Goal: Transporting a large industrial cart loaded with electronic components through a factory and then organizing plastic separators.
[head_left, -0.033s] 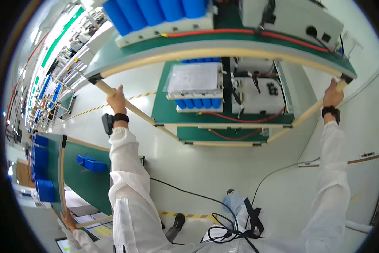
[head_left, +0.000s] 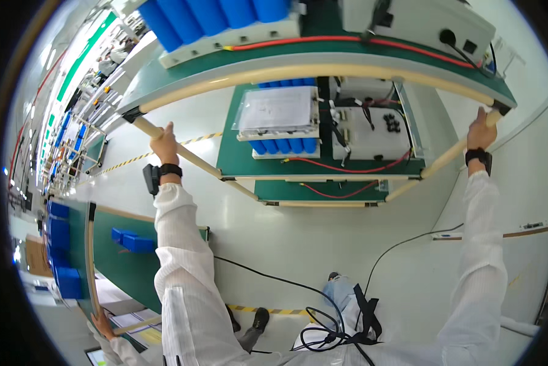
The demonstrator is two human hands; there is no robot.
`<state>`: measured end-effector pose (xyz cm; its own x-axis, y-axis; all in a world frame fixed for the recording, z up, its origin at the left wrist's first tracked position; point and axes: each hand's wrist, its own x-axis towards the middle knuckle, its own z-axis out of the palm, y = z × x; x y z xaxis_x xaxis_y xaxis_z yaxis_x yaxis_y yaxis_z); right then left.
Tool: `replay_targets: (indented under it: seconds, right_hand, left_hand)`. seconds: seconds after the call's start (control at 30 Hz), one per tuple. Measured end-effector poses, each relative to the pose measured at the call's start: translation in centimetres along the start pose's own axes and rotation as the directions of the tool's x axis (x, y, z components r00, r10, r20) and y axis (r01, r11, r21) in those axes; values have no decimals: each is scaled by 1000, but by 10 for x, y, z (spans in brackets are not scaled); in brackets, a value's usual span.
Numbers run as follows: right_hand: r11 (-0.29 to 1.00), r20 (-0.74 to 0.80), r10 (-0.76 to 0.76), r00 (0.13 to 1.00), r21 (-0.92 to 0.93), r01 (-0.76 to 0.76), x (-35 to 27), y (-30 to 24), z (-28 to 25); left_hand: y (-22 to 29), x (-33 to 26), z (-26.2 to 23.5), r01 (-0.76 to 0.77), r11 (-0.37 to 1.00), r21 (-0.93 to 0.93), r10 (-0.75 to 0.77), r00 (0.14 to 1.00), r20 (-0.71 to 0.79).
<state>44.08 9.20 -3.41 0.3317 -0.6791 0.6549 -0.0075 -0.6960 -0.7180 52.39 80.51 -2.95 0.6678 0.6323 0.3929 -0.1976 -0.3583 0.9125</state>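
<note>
A tiered cart (head_left: 322, 72) with cream tube posts and green shelves stands in front of me. My left hand (head_left: 164, 145) is closed around its left post, just below the top shelf corner. On the opposite side, my right hand (head_left: 481, 133) grips the right post. The top shelf carries a row of blue cylindrical cells (head_left: 216, 18) in a white holder, a grey metal box (head_left: 420, 27) and a red cable (head_left: 322, 39). On the middle shelf are a blue-cell battery pack (head_left: 280, 146) with a paper sheet (head_left: 280, 108) on top, and a second grey box (head_left: 362, 140).
At my left is another green-topped cart (head_left: 121, 262) with blue blocks (head_left: 138, 244); another person's hand (head_left: 104, 323) holds its frame. A black cable (head_left: 268, 277) crosses the floor by my feet. A white wall (head_left: 524, 165) runs along the right.
The cart and its load appear slightly higher and further left in view. Both hands keep their grip on the posts.
</note>
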Motion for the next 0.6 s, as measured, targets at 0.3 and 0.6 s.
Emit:
replay_targets:
  seconds: [0.3, 0.6]
  right_hand:
    - [994, -70, -4, 998, -112, -4, -16, -26, -19]
    - [755, -8, -447, 895, -540, 372, -28, 55, 8]
  left_hand:
    - [-30, 29, -2, 66, 995, -69, -67, 998, -12]
    - [-120, 102, -63, -616, 261, 743, 550, 728, 410]
